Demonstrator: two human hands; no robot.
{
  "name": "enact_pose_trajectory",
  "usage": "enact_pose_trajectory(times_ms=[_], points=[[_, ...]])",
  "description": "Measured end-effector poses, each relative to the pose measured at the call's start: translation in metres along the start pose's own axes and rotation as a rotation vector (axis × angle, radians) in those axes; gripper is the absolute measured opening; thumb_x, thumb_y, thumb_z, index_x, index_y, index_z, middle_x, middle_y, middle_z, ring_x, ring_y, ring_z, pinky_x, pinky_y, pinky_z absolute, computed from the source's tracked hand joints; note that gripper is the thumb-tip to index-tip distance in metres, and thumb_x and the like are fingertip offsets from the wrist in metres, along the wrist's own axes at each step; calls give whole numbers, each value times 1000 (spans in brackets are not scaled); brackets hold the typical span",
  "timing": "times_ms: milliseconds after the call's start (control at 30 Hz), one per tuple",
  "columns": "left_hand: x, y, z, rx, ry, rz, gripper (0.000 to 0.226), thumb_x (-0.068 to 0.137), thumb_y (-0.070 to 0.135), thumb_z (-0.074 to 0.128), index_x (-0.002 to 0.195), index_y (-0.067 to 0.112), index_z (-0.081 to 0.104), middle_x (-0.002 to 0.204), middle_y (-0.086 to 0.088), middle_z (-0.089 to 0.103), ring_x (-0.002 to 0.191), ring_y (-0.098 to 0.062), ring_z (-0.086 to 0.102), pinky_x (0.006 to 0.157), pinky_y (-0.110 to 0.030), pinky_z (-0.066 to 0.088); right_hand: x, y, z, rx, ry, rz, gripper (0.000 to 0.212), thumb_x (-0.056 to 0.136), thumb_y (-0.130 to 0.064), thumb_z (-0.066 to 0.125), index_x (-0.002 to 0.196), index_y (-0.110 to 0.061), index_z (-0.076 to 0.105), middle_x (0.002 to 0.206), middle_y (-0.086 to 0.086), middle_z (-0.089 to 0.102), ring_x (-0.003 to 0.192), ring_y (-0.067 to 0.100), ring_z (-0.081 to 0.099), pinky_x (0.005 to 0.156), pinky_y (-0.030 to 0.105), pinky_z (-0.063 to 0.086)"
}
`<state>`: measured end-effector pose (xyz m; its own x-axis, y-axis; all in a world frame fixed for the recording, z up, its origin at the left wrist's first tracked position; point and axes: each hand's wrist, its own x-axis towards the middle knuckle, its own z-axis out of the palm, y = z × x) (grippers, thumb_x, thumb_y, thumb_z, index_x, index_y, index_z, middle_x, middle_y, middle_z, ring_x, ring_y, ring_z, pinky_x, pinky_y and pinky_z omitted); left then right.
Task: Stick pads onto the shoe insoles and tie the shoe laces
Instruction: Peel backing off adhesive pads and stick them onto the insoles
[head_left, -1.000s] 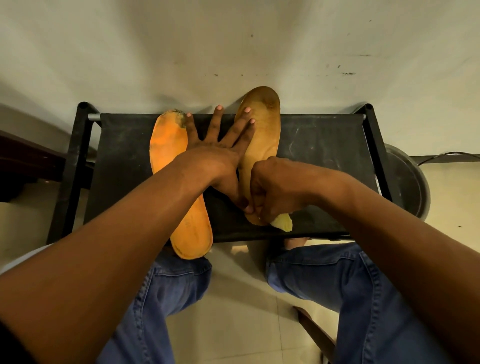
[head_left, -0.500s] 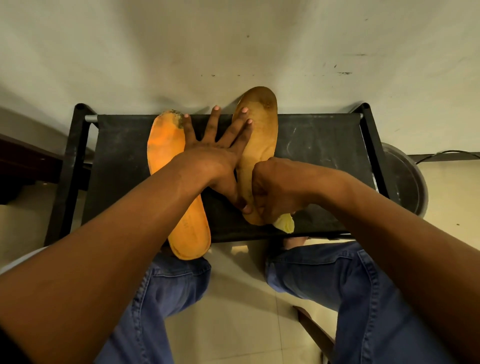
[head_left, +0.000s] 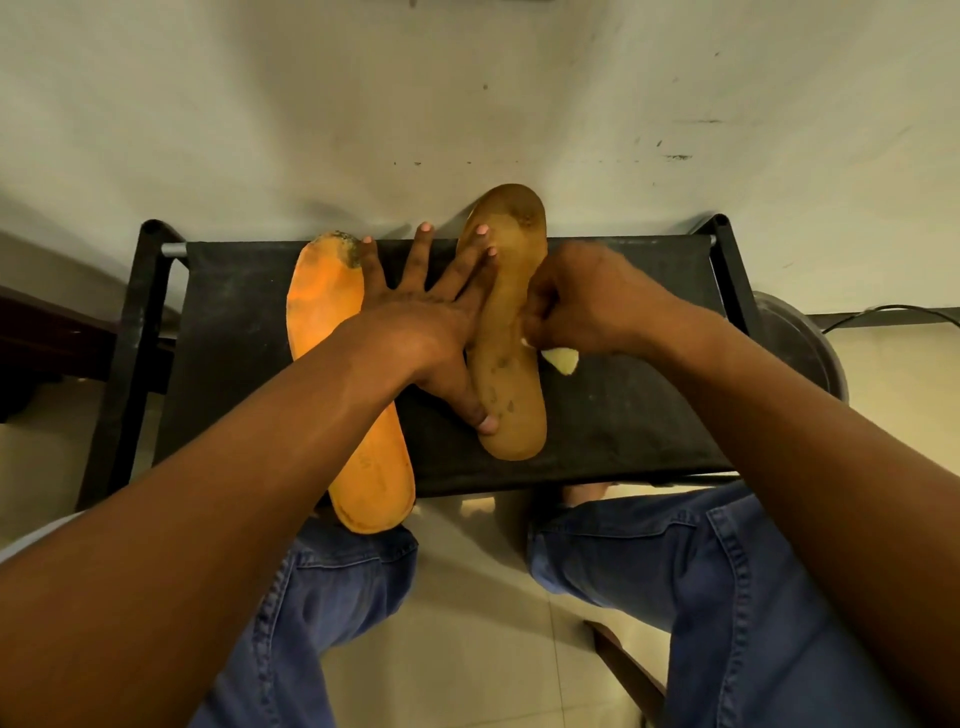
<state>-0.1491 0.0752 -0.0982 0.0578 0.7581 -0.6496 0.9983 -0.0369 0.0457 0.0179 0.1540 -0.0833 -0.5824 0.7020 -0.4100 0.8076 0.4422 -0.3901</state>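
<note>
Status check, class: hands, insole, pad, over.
Left hand flat, pinning brown insole. Right hand gripping pale pad at its edge. Nothing obstructing.

We've got one view only, head cam, wide-angle, so nothing's shared w/ a second view. It looks forward and steeply down, over both forearms to the black stool top (head_left: 623, 415) close in front. Knees in jeans (head_left: 727, 571) fill the bottom edge, wall (head_left: 467, 78) fills the top. Edges bend from lens distortion.
</note>
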Motion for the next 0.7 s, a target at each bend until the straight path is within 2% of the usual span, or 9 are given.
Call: enact_pose_trajectory(times_ms=[67, 167, 233, 367, 467, 567, 633, 700], points=[[0, -1, -3, -19, 11, 0, 158, 53, 89, 71, 148, 31, -41, 148, 11, -55, 143, -38, -43, 110, -76, -16, 11, 5, -1, 104, 166, -7, 9, 78, -18, 79, 78, -12, 73, 79, 5, 69, 73, 20, 66, 64, 37, 56], [0, -1, -6, -28, 48, -16, 158, 55, 85, 75, 148, 31, -41, 150, 11, -53, 148, -36, -34, 112, -77, -10, 21, 10, -1, 215, 309, -8, 14, 80, -23, 82, 86, -11, 76, 86, 4, 71, 79, 18, 66, 67, 28, 54], [-1, 4, -5, -63, 107, -51, 160, 55, 81, 78, 149, 31, -40, 150, 8, -55, 151, -37, -27, 114, -77, -6, 23, 14, 1, 202, 308, -24, 18, 79, -26, 84, 89, -13, 77, 90, 2, 71, 82, 16, 66, 70, 28, 55], [-2, 10, -3, -53, 191, -121, 160, 52, 84, 77, 152, 29, -35, 154, 5, -51, 154, -39, -17, 115, -78, 2, 23, 17, 8, 101, 288, -34, 13, 76, -22, 82, 87, -22, 76, 91, -2, 70, 84, 16, 66, 73, 32, 59], [-2, 12, -2, -45, 171, -159, 157, 55, 85, 75, 152, 30, -36, 157, 3, -46, 154, -39, -18, 115, -78, 1, 25, 14, 12, 77, 315, 18, 12, 75, -26, 82, 85, -24, 76, 91, -2, 71, 83, 16, 67, 72, 33, 60], [-3, 12, -2, -56, 145, -179, 155, 57, 85, 74, 151, 32, -37, 160, 2, -42, 153, -38, -21, 115, -77, 0, 23, 3, 18, 63, 248, -11, 9, 77, -24, 81, 84, -20, 78, 87, -3, 72, 81, 15, 67, 72, 30, 59], [-2, 12, -2, -61, 131, -185, 154, 58, 84, 74, 151, 33, -37, 161, 1, -40, 152, -38, -24, 115, -77, -1, 19, -4, 23, 23, 197, -49, 11, 78, -26, 80, 86, -21, 77, 89, -4, 70, 83, 13, 65, 75, 33, 60], [-1, 12, -2, -61, 126, -187, 154, 58, 84, 74, 151, 32, -38, 162, 1, -39, 152, -38, -26, 115, -77, -1, 19, -6, 26, -27, 241, -48, 11, 78, -29, 78, 87, -24, 76, 91, -4, 69, 84, 15, 65, 74, 36, 60]])
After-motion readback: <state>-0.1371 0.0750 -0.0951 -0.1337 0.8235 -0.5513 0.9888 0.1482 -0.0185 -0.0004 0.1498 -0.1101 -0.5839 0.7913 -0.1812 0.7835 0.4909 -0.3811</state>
